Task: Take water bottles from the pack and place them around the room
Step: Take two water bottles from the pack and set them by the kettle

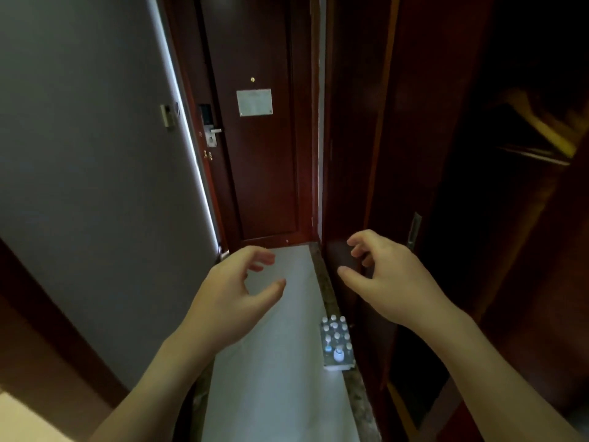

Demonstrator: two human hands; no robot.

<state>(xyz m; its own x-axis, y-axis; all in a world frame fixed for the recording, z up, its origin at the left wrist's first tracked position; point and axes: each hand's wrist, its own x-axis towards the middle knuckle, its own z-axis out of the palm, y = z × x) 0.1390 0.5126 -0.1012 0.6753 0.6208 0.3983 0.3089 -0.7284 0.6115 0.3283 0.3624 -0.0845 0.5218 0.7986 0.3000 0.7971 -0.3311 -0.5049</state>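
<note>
White-capped bottle pack (337, 346) lies below empty fingers (353, 242).

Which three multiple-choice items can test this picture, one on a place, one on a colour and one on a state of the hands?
1. Where does the pack of water bottles stand?
A. on the floor by the wooden wardrobe
B. on a shelf
C. in the left hand

2. What colour is the door ahead?
A. white
B. dark red-brown
C. green

3. What do the two hands hold?
A. one bottle each
B. the pack
C. nothing

Key: 1 A, the pack sits low on the pale floor at its right edge. 2 B, its panel is reddish brown. 3 C, the left hand and right hand are loosely curled in the air above the floor.
</note>
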